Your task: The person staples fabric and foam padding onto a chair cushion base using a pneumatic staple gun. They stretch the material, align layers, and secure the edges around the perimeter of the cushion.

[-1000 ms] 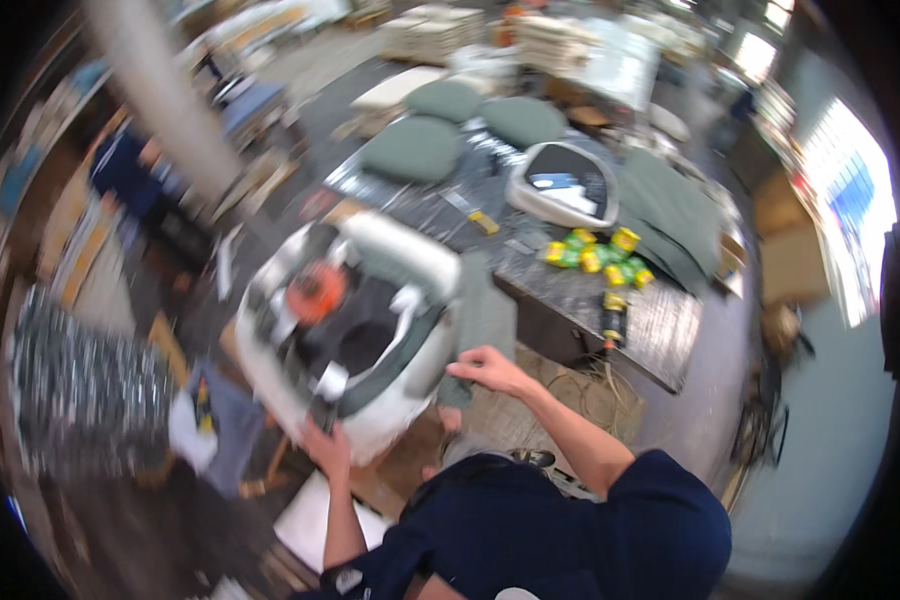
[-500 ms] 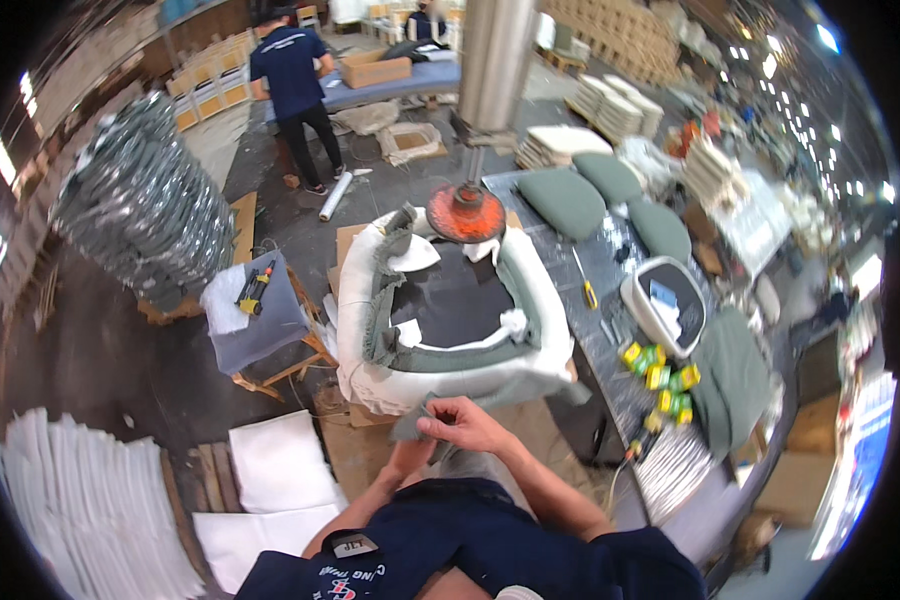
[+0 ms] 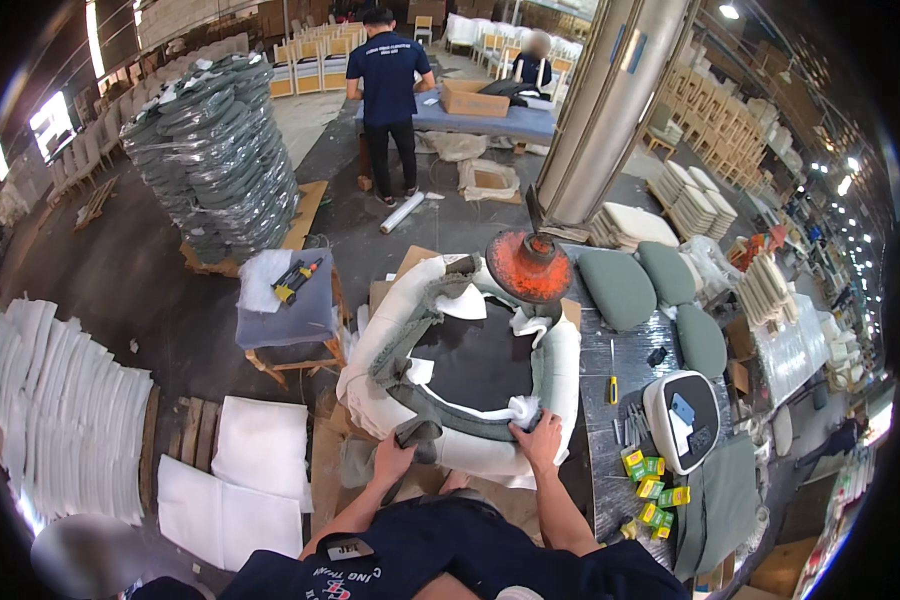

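Note:
A padded seat-shaped ring [image 3: 467, 448], wrapped in white with grey-green fabric around its inner edge, lies in front of me around a dark middle. My left hand [image 3: 393, 460] is closed on a bunched piece of grey-green fabric [image 3: 419, 432] at the near left side of the ring. My right hand [image 3: 540, 440] grips the near right corner of the ring, beside a tuft of white padding [image 3: 522, 408]. Part of its fingers is hidden. White flaps [image 3: 464, 303] stick out on the ring's inner far side.
An orange-red round metal piece [image 3: 530, 268] stands at the ring's far edge. A stool [image 3: 300, 330] holding a yellow-black tool is left. The right table [image 3: 610, 440] carries a screwdriver [image 3: 613, 388], grey-green cushions [image 3: 618, 288], small yellow-green boxes [image 3: 650, 488] and a white-rimmed piece [image 3: 660, 440]. A co-worker [image 3: 390, 90] stands beyond.
My hands, together on the grey-green fabric before, are now apart. The left has moved left with fabric in it; the right is on the ring's corner. The whole view has shifted.

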`<state>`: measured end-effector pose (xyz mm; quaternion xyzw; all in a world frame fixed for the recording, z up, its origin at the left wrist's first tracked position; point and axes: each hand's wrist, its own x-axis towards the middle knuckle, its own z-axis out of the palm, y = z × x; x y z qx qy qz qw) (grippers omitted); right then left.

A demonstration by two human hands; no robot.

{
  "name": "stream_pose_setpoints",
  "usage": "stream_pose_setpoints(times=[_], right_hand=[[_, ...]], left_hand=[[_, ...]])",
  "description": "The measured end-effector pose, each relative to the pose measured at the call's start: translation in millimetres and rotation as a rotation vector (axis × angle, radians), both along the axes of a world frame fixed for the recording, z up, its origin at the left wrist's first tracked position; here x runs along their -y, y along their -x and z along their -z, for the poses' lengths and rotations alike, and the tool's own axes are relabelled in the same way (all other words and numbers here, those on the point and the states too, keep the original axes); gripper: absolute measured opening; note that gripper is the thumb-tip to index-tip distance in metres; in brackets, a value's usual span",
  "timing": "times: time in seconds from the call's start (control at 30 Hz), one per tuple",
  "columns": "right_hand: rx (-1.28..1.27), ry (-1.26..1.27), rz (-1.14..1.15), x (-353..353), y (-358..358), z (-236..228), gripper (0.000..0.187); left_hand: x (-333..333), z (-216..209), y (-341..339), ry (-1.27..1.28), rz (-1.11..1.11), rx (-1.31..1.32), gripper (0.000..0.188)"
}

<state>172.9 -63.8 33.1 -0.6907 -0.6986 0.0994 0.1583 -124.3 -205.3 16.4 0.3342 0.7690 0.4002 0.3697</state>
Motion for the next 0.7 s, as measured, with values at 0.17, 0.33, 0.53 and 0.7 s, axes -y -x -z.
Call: stream_pose_setpoints(times=[0.17, 0.33, 0.53, 0.7], right_hand=[[0.083, 0.182, -0.254, -41.1, -44.3, 27.3, 0.053], [-0.015, 0.245, -0.650, -59.7, -61.0, -39.3, 0.046], [-0.553, -0.089, -0.433, -57.7, -108.2, -122.7, 0.032], [-1.250, 0.500, 0.262, -17.2, -174.6, 43.7, 0.059]], left_hand=[[-23.1, 22.0, -7.8, -0.145, -0.064, -0.099, 0.045], [-19.1, 37.2, 17.7, -0.143, -0.110, -0.045, 0.044], [-13.3, 45.5, 46.3, -0.324, -0.568, 0.231, 0.040], [-28.9, 52.6, 36.8, -0.148, -0.303, -0.077, 0.048]])
